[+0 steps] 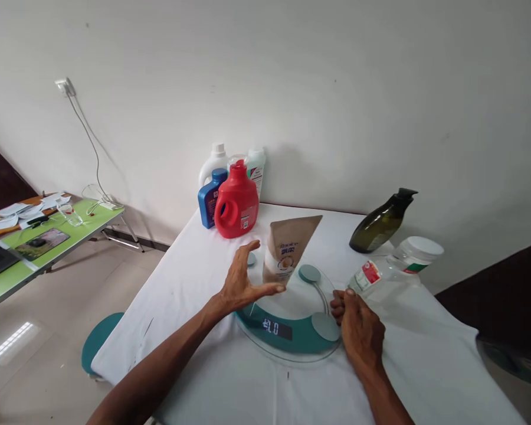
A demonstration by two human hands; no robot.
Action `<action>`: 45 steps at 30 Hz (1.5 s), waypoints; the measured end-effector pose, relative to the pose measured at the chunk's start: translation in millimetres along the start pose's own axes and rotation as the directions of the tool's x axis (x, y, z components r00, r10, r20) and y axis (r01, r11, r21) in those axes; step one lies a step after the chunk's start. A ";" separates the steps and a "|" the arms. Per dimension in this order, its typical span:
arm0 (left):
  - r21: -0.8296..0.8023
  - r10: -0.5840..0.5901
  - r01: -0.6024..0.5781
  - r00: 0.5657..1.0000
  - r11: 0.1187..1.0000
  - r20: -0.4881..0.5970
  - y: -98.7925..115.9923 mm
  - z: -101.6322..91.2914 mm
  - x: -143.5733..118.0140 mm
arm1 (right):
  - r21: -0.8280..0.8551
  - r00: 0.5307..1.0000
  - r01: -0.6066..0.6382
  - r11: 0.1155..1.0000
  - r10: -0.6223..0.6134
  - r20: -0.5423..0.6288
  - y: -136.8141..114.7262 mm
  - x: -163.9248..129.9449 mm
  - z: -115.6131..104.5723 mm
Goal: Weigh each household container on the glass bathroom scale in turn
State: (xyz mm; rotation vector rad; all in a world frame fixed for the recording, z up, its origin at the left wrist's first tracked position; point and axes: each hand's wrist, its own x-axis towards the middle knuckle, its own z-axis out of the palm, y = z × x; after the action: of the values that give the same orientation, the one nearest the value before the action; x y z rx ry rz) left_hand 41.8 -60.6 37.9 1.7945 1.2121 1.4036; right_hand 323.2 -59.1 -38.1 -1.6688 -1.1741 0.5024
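A beige Rejoice tube (287,249) stands on the round glass scale (259,324), its wide flat end up. My left hand (243,280) is open beside the tube, thumb and fingers spread apart. The thumb reaches in front of the tube's base; whether it touches cannot be told. Lit figures show on the scale's dark display (277,329), too smeared to read surely. At the scale's right edge my right hand (360,324) rests with curled fingers, and nothing shows in it. Just beyond that hand, a clear bottle with a white lid (418,248) leans to the right.
A dark green pump bottle (378,224) stands at the back right, and a red jug (238,203), a blue bottle (207,203) and white bottles at the back left. The white-covered table (177,277) meets the wall. A teal stool (100,342) and a green table (91,221) are left.
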 end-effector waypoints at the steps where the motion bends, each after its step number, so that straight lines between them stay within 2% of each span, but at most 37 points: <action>1: -0.004 -0.023 0.023 0.999 1.000 0.026 8.2 8.1 5.3 | 0.026 1.000 -0.024 0.999 0.024 0.014 0.7 0.3 0.5; 4: -0.057 -0.139 0.140 0.990 0.988 0.025 25.9 31.6 22.5 | 0.095 0.996 -0.074 0.993 0.070 0.049 -0.4 0.2 0.5; 8: -0.185 -0.236 0.229 0.972 0.956 -0.016 36.5 48.5 39.1 | 0.127 0.998 -0.040 0.991 0.034 0.049 -6.3 -0.8 -3.3; 12: -0.268 -0.292 0.268 0.955 0.925 -0.054 41.5 46.5 47.3 | 0.120 0.998 0.000 0.993 -0.007 0.056 -14.5 -2.2 -7.2; 15: -0.340 -0.346 0.283 0.927 0.897 -0.142 45.6 38.1 61.9 | 0.117 0.999 -0.017 0.993 0.012 0.045 -17.5 -2.8 -6.9; 17: -0.356 -0.333 0.245 0.918 0.902 -0.213 47.3 34.0 83.7 | 0.125 0.999 -0.010 0.992 0.006 0.034 -16.9 -3.1 -5.6; 19: -0.352 -0.268 0.168 0.928 0.921 -0.260 44.6 36.3 117.0 | 0.137 1.000 0.004 0.991 -0.008 0.029 -14.5 -3.6 -4.1; 21: -0.357 -0.204 0.093 0.936 0.929 -0.285 33.8 48.0 158.5 | 0.142 1.000 0.006 0.990 -0.010 0.029 -10.7 -4.4 -2.3; 24: -0.363 -0.165 0.039 0.932 0.931 -0.322 2.5 79.5 223.0 | 0.127 1.000 -0.026 0.992 0.024 0.017 -2.7 -6.5 0.8; 27: -0.293 -0.242 0.134 0.897 0.947 -0.370 -34.9 110.9 274.1 | 0.091 0.998 -0.057 0.994 0.056 0.005 3.6 -9.3 2.3; 30: -0.172 -0.288 0.235 0.861 0.956 -0.419 -64.4 125.9 304.3 | 0.069 0.997 -0.083 0.994 0.083 -0.001 1.5 -12.8 0.0; 33: -0.023 -0.264 0.282 0.863 0.959 -0.430 -82.4 126.5 317.2 | 0.067 0.992 -0.129 0.989 0.130 -0.006 -8.2 -15.4 -4.2; 38: 0.025 -0.256 0.299 0.856 0.954 -0.449 -91.1 126.8 319.1 | 0.067 0.984 -0.178 0.982 0.178 -0.004 -16.1 -16.2 -7.6; 41: 0.048 -0.240 0.295 0.852 0.954 -0.465 -82.9 127.4 316.5 | 0.055 0.984 -0.177 0.983 0.177 0.011 -11.9 -16.3 -6.8; 45: 0.078 -0.164 0.224 0.872 0.971 -0.460 -56.7 116.9 308.4 | 0.048 0.986 -0.166 0.985 0.166 0.016 -9.0 -13.7 -6.5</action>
State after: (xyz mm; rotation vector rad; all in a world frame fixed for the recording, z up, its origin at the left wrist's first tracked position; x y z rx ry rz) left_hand 149.1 251.5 93.4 1.4091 1.7050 1.7097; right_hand 317.9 -73.9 -30.1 -1.7315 -1.0277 0.6409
